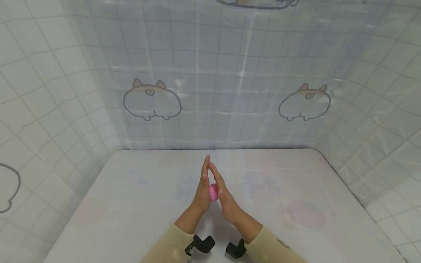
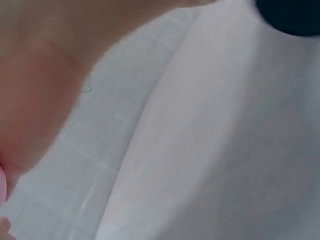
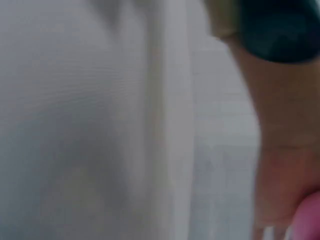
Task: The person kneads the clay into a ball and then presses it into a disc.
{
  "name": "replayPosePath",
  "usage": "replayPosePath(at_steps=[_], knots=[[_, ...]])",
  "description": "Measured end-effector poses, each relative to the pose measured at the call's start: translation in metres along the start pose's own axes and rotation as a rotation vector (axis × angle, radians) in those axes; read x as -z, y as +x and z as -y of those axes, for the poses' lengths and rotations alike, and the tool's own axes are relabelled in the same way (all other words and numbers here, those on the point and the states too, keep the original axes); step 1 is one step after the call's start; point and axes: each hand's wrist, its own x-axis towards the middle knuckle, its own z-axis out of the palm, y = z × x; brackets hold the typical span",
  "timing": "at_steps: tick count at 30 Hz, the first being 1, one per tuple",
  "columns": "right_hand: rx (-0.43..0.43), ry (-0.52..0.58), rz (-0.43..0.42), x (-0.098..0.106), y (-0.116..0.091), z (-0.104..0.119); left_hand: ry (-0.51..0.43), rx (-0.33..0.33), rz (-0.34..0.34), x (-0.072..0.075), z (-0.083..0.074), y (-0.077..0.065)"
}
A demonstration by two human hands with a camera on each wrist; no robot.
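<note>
A small pink ball (image 1: 213, 192), of a material I cannot tell, is pressed between two facing palms above the table. My left hand (image 1: 203, 190) touches it from the left with straight fingers. From the right, my right hand (image 1: 226, 197) presses on it, fingers also straight. The fingertips of both hands come together at the top, forming a peak. In the right wrist view, part of the pink ball (image 3: 307, 220) shows against the palm at the lower right. Only a sliver of the ball (image 2: 2, 186) appears at the left edge of the left wrist view.
A white table (image 1: 131, 204) with faint coloured patches lies beneath the hands. Behind it hangs a grid-patterned sheet (image 1: 223, 109) with cartoon corgi drawings. Black wrist camera mounts (image 1: 205, 244) sit on both sleeves, close to each other.
</note>
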Motion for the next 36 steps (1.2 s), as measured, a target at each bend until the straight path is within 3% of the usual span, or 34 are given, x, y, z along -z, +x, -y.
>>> replayPosePath(at_steps=[8,16,21,26,31,36], knots=[[-0.009,-0.028,-0.121,0.005,0.006,0.006,0.081,-0.001,0.082,-0.006,0.005,-0.004],[-0.166,-0.059,-0.236,0.019,0.014,0.001,0.11,0.007,0.192,-0.012,0.001,-0.008],[-0.201,-0.086,-0.288,0.028,0.019,-0.009,0.085,-0.072,0.24,-0.017,-0.004,-0.01],[-0.245,-0.068,-0.28,0.032,0.018,-0.021,0.037,-0.132,0.246,-0.02,-0.009,-0.013],[-0.288,0.027,-0.234,0.032,0.013,-0.031,-0.001,-0.195,0.246,-0.023,-0.015,-0.012],[-0.273,0.131,-0.19,0.026,0.01,-0.032,-0.049,-0.195,0.201,-0.022,-0.018,-0.009]])
